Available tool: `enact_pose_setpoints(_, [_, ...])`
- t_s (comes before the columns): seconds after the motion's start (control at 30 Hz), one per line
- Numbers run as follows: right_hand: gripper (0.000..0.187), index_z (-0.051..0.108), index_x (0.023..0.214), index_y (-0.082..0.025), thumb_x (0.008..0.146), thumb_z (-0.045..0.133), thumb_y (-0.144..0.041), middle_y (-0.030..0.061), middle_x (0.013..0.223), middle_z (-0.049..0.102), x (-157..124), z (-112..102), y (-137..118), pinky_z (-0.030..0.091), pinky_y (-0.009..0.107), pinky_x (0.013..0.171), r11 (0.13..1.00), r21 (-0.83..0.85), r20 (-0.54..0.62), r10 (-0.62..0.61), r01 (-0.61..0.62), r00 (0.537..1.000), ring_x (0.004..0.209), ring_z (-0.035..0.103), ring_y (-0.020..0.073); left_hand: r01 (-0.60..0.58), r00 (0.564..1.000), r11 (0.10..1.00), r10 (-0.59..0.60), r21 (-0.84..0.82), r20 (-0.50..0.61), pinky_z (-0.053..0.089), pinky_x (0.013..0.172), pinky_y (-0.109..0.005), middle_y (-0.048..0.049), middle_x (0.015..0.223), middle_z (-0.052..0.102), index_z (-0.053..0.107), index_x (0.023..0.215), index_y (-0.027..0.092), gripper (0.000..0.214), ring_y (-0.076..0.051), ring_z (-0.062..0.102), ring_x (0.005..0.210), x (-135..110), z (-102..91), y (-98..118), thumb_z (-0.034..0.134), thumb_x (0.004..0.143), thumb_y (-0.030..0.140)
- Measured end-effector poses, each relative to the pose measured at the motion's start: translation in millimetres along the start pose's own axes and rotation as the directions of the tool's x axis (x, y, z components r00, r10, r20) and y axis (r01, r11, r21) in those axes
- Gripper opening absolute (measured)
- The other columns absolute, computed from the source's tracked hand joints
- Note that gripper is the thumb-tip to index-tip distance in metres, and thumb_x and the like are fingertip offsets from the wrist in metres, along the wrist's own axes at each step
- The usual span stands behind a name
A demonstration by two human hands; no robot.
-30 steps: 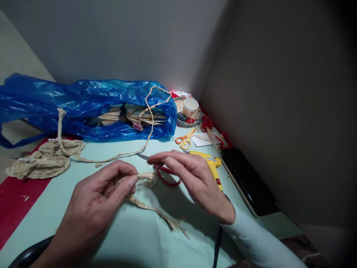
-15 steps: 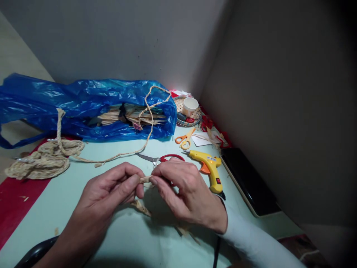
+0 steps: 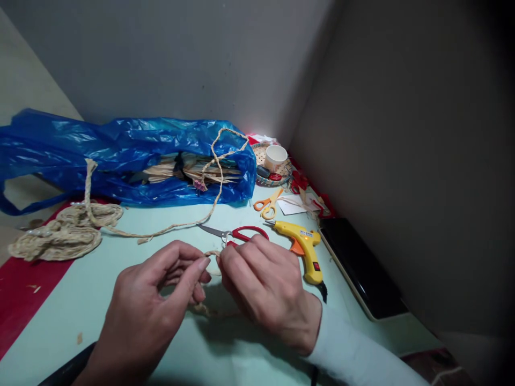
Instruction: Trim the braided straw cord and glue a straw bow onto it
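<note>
My left hand (image 3: 156, 300) pinches a short stretch of pale twisted straw cord (image 3: 212, 253) between thumb and forefinger. The other end of that stretch is gripped by my right hand (image 3: 267, 289), whose fingertips are partly hidden behind its back. A loose piece of the cord dangles below my left fingers. Just beyond my hands lie red-handled scissors (image 3: 245, 232), partly covered by my right hand. To the right of it rests a yellow glue gun (image 3: 303, 244) with an orange trigger.
A blue plastic bag (image 3: 120, 136) holding dried straw (image 3: 161, 170) lies at the back, a long braided cord (image 3: 220, 182) draped over it. Coiled braid pieces (image 3: 60, 238) sit at left. Orange scissors (image 3: 270, 203), a basket (image 3: 261, 153) with a cup (image 3: 276, 156), and a dark flat device (image 3: 362, 268) are at right.
My right hand has turned over the cord, its back now more toward me. The cord between my fingers looks more twisted and arched. My left fingers have spread slightly.
</note>
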State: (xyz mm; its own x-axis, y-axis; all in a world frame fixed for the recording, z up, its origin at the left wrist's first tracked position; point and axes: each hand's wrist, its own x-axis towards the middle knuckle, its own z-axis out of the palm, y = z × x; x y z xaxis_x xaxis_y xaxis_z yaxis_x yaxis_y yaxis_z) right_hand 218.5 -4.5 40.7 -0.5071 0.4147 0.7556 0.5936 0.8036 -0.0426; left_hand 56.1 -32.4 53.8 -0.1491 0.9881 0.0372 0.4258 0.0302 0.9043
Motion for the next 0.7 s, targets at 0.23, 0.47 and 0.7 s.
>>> enact_pose_setpoints(0.23, [0.025, 0.067, 0.084, -0.011, 0.096, 0.045, -0.012, 0.0046, 0.065, 0.060, 0, -1, -1, 0.034, 0.033, 0.053, 1.000, -0.011, -0.048, -0.009, 0.009, 0.999, 0.059, 0.045, 0.0175, -0.029, 0.998, 0.999, 0.026, -0.041, -0.061, 0.041, 0.045, -0.022, 0.0089, 0.050, 0.055, 0.061, 0.071, 0.026, 0.011, -0.010, 0.050, 0.041, -4, 6.3, 1, 0.062, 0.081, 0.030])
enact_pose_setpoints(0.47, [0.019, 0.063, 0.078, -0.014, 0.094, 0.054, -0.010, 0.0034, 0.064, 0.059, 0, -6, 8, 0.034, 0.031, 0.056, 0.985, -0.028, -0.051, 0.167, -0.168, 0.985, 0.060, 0.044, 0.0154, -0.061, 0.998, 0.998, 0.061, 0.005, 0.022, 0.040, 0.050, -0.023, 0.0080, 0.056, 0.062, 0.064, 0.073, 0.028, 0.014, -0.011, 0.052, 0.046, -7, 3.1, -3, 0.064, 0.084, 0.037])
enact_pose_setpoints(0.7, [0.028, 0.062, 0.073, -0.016, 0.096, 0.048, -0.011, 0.0021, 0.059, 0.052, 2, -6, -6, 0.027, 0.035, 0.052, 0.989, -0.133, -0.095, 0.052, -0.064, 0.994, 0.056, 0.041, 0.0168, -0.155, 0.978, 0.977, 0.173, 0.147, -0.117, 0.051, 0.065, -0.026, 0.0039, 0.076, 0.077, 0.071, 0.087, 0.031, 0.013, -0.020, 0.073, 0.075, -18, 13.3, -6, 0.060, 0.083, 0.034])
